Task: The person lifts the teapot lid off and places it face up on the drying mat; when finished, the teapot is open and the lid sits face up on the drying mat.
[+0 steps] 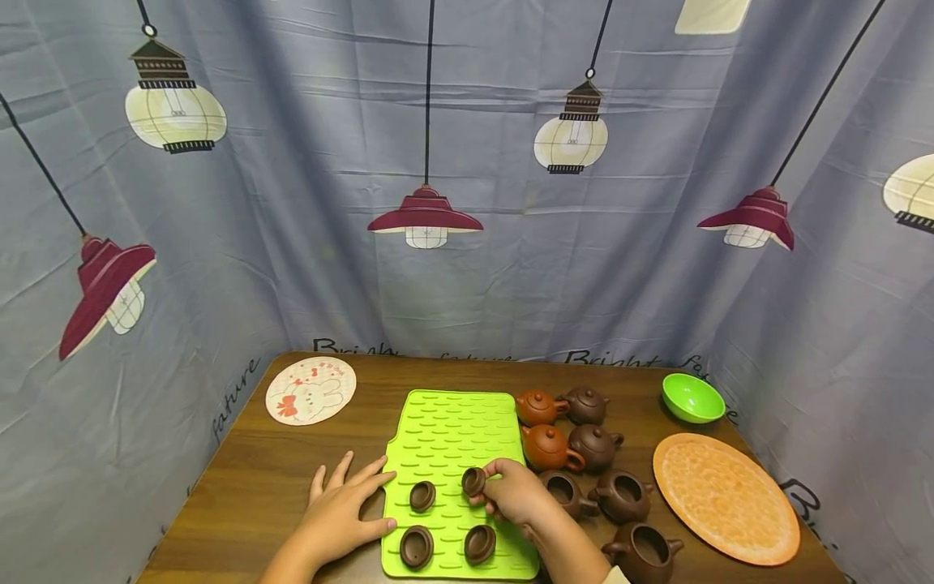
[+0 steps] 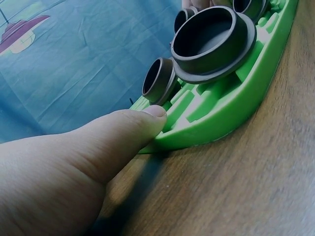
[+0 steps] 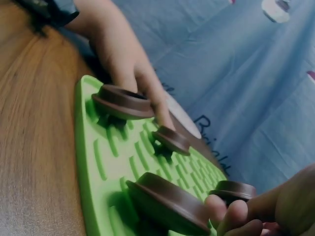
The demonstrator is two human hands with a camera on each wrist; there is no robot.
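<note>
A bright green ridged mat point(image 1: 460, 438) lies on the wooden table. My right hand point(image 1: 520, 493) pinches a small dark brown teapot lid point(image 1: 473, 482) over the mat's right half, thumb and fingers at its rim. Three more lids lie upside down: a small one point(image 1: 422, 496) at middle left, a larger one point(image 1: 417, 547) at front left and another point(image 1: 480, 544) at front right. With fingers spread, my left hand point(image 1: 343, 511) rests along the mat's left edge. In the left wrist view its thumb point(image 2: 133, 123) touches the mat's rim near the lids.
Right of the mat stand lidded teapots, two reddish point(image 1: 549, 448) and two dark brown point(image 1: 594, 448). Nearer stand three lidless dark teapots point(image 1: 649, 556). Farther right are an orange round board point(image 1: 726, 499) and a green bowl point(image 1: 693, 399). A round rabbit mat point(image 1: 310, 391) lies back left.
</note>
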